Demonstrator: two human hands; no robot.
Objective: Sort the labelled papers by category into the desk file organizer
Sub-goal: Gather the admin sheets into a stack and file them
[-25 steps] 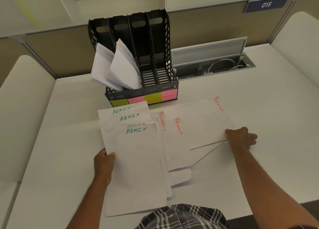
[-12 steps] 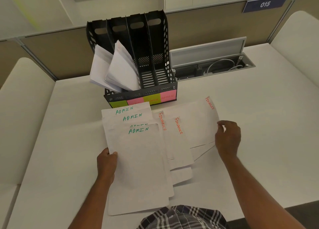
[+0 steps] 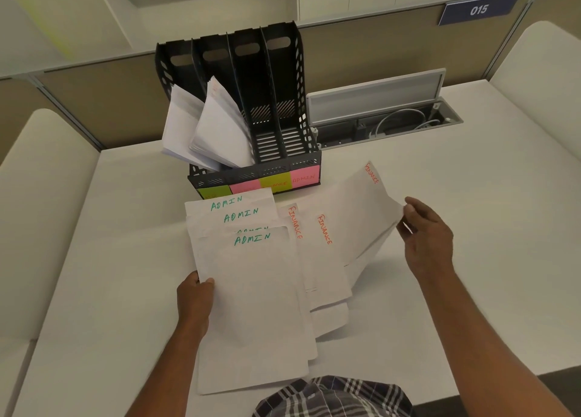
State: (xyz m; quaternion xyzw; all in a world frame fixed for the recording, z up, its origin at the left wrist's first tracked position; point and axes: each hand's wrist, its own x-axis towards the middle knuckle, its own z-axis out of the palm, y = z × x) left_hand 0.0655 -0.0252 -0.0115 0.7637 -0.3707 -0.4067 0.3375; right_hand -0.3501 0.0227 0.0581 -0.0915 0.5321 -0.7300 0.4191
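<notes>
On the desk before the file organizer [image 3: 251,114], right hand [image 3: 427,240] pinched a lifted FINANCE sheet [image 3: 355,215], left hand [image 3: 195,297] gripped the ADMIN stack [image 3: 251,291]; next, probably the third, FINANCE-tagged slot.

A single head-worn wide-angle camera is looking forward and steeply down over the white desk [image 3: 94,259], sitting close above it. It is facing the black file organizer [image 3: 276,127] at the far edge, with the partition wall [image 3: 94,102] rising behind the organizer.
</notes>
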